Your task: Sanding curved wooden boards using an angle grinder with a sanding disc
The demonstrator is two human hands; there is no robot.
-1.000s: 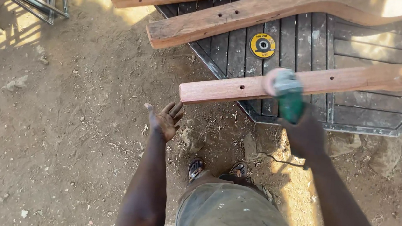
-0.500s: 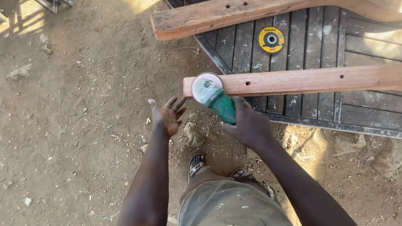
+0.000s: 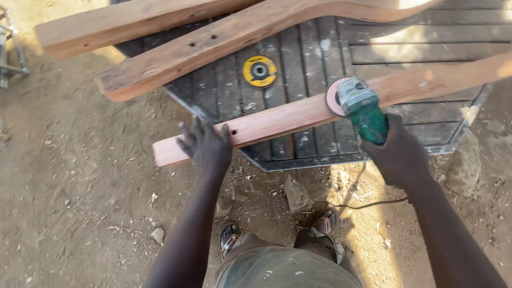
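Sanding is the step in hand, by the look of it: the right hand (image 3: 398,155) has its fingers closed round the green body of an angle grinder (image 3: 358,106), whose pinkish disc sits against the upper face of a long reddish wooden piece (image 3: 283,120). The left hand (image 3: 207,147) rests on the same piece nearer its left end, fingers spread and open, pressing down, not gripping.

The wooden piece lies slantwise across a dark slatted panel (image 3: 400,48) that serves as the table, its left end overhanging bare earth. Two other shaped timbers (image 3: 172,38) lie further back on the panel, apart from the worked piece. A spare yellow disc (image 3: 259,71) lies loose on the slats between them. The grinder's cable (image 3: 367,203) trails over the dirt near the person's sandalled feet (image 3: 323,223).

Judgement: the next pass calls for steady downward hold by the left hand, kept well apart from the disc, and the cable kept away from its path.
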